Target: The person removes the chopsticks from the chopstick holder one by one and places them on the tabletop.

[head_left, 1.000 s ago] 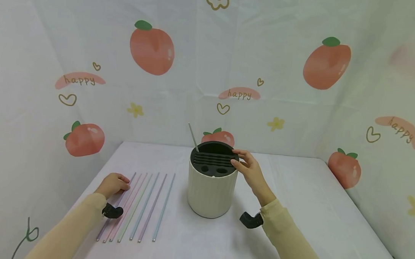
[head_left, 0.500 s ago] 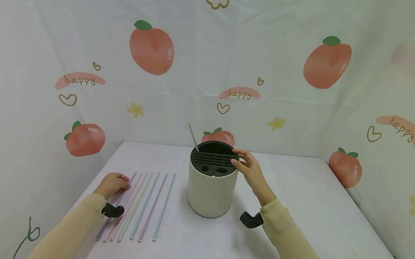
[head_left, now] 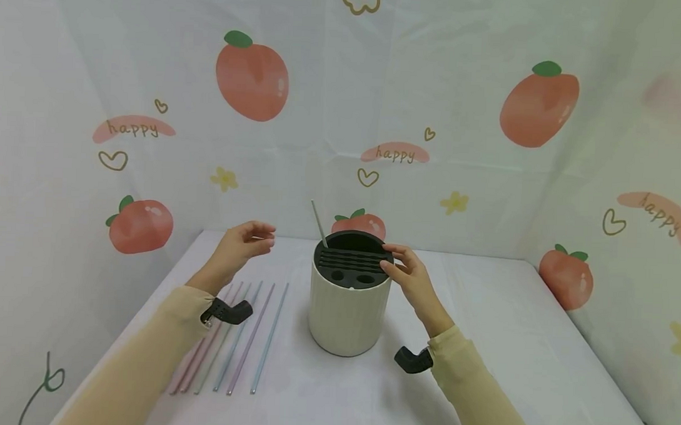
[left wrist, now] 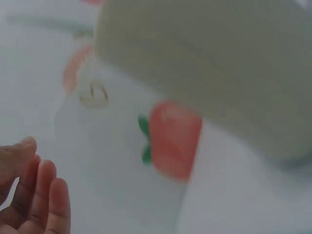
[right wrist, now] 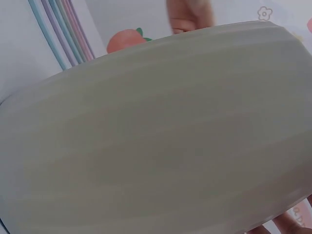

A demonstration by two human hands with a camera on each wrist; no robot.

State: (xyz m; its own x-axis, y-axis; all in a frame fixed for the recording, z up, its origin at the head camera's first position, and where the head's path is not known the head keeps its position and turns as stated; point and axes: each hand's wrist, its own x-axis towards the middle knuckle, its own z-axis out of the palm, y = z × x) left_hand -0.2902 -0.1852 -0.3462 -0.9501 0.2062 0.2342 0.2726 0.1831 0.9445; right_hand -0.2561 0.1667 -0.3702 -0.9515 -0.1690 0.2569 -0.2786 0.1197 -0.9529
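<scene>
A round cream holder (head_left: 347, 319) stands upright in the head view, its black top (head_left: 354, 261) divided into a wide opening, slots and two holes. One thin pale green stick (head_left: 319, 223) leans out at its back left. My right hand (head_left: 412, 282) grips the holder's right rim, thumb on top; in the right wrist view the cream wall (right wrist: 156, 131) hides most of its fingers. Left of the holder, my left hand (head_left: 238, 249) is raised with loosely bent fingers; I see nothing between them. Below it lie several thin pastel sticks (head_left: 256, 338), partly hidden by the forearm.
A white cloth covers the table (head_left: 472, 317), and a printed curtain (head_left: 322, 80) with fruit pictures hangs behind and at both sides. Each wrist wears a black camera mount (head_left: 414, 360). The table's right edge (head_left: 600, 365) meets the side curtain.
My left hand has risen from the leftmost purple stick and moved right toward the holder; its forearm now covers where that stick lay. My right hand has stayed on the rim.
</scene>
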